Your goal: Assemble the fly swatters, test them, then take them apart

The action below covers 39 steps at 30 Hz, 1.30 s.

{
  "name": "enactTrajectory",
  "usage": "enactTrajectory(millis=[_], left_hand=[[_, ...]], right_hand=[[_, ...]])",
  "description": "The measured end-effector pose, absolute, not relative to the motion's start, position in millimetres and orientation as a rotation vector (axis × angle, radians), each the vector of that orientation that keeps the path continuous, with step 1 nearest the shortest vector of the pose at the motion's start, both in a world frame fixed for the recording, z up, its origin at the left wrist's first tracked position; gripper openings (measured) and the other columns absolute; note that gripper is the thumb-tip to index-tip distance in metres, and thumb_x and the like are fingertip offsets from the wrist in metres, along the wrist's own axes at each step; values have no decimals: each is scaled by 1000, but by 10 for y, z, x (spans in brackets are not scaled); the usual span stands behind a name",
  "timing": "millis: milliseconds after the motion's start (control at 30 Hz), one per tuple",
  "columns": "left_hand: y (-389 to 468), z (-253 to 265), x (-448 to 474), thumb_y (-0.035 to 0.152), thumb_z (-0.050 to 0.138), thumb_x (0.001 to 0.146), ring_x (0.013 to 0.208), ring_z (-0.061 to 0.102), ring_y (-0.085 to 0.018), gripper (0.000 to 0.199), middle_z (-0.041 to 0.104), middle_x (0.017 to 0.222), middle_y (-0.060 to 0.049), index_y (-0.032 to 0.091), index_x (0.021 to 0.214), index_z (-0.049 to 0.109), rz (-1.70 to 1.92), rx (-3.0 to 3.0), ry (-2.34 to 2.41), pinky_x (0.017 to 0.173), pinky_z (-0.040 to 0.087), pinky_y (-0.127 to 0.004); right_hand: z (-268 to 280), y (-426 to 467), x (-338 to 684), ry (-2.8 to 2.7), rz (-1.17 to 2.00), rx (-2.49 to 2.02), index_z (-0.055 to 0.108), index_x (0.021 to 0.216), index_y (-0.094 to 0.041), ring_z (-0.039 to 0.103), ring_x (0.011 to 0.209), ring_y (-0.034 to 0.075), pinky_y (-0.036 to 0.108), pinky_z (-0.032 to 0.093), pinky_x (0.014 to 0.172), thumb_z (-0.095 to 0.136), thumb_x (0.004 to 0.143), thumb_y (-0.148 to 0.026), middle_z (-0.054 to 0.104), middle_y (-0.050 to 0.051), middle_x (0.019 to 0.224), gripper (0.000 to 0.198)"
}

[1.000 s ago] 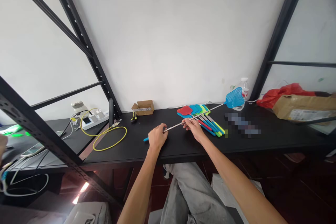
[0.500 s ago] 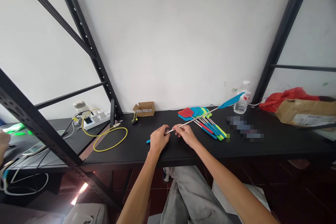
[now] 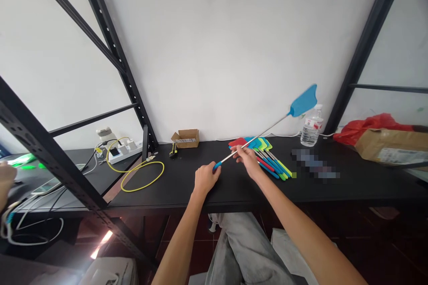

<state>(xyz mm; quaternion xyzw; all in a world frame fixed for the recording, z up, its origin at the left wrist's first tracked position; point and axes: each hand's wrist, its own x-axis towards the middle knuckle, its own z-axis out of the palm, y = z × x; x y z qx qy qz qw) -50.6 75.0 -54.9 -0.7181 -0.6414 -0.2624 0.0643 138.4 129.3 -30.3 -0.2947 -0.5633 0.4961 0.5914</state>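
A blue fly swatter (image 3: 302,101) with a thin metal rod slants up to the right above the black table. Around its blue handle my left hand (image 3: 205,178) is closed. My right hand (image 3: 247,159) has its fingers bent on the metal rod, farther up from the handle. Behind and to the right of that hand lies a fanned pile of fly swatters (image 3: 276,163) with red, blue and yellow-green heads and handles, heads toward the wall. The rod crosses in front of some of those heads.
A water bottle (image 3: 312,127) stands behind the raised swatter head. Right of it are a red bag (image 3: 377,125) and a cardboard package (image 3: 391,147). To the left are a small open box (image 3: 186,138), a yellow cable (image 3: 158,177) and a power strip (image 3: 125,151). Another person's hand shows far left.
The swatter's head has risen and turned its flat face toward me. My left hand now grips the handle's upper part, and my right hand has moved right and up a little.
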Motion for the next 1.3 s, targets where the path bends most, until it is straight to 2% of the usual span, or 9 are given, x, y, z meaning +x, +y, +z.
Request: enactTrajectory(millis=[67,133,333,467,700,1100,1300], left_hand=[[766,-565,-514,46,43,94,68,62,-20,39,64,68,-5,22,72,64,-643,-2199,-1971,59,31,-26],[779,-580,-523,45,40,95,68,62,-20,42,64,68,-6,21,68,63,-591,-2206,-1986,58,29,-27],[781,-586,-524,50,35,96,69,63,-21,51,65,69,-7,20,66,64,-534,-2232,-2004,59,29,-27],[771,-574,-507,55,32,96,74,65,-23,57,67,73,-9,19,70,68,-464,-2244,-2022,63,33,-28],[770,-569,-484,54,30,97,79,67,-25,60,69,79,-13,16,76,71,-426,-2229,-2091,69,38,-30],[778,-624,-512,52,30,97,80,67,-25,58,70,81,-13,16,75,68,-521,-2170,-2110,70,39,-32],[778,-613,-520,51,32,97,85,67,-26,54,70,86,-13,15,80,69,-516,-2178,-2148,71,40,-33]], right_hand=[[-115,1341,1487,-1232,1175,-660,75,87,-20,62,75,17,24,46,56,62,81,-61,69,7,86,43],[86,1379,1587,-1135,1231,-590,74,92,-21,63,73,17,26,47,58,64,80,-62,69,5,85,44],[651,1509,1858,-918,1193,-492,70,95,-23,63,66,14,25,47,56,60,83,-62,69,2,80,43],[853,1558,1876,-920,1123,-461,68,87,-21,61,61,12,24,47,54,57,84,-64,66,2,73,44],[728,1385,1497,-1035,1069,-449,59,74,-20,56,50,12,24,45,50,62,80,-66,59,-1,54,46],[666,1101,768,-1355,1092,-393,57,73,-21,58,51,13,24,43,49,51,86,-68,63,0,56,48],[368,1047,625,-1449,1095,-468,56,72,-21,59,52,14,25,44,51,45,87,-70,65,2,58,53]])
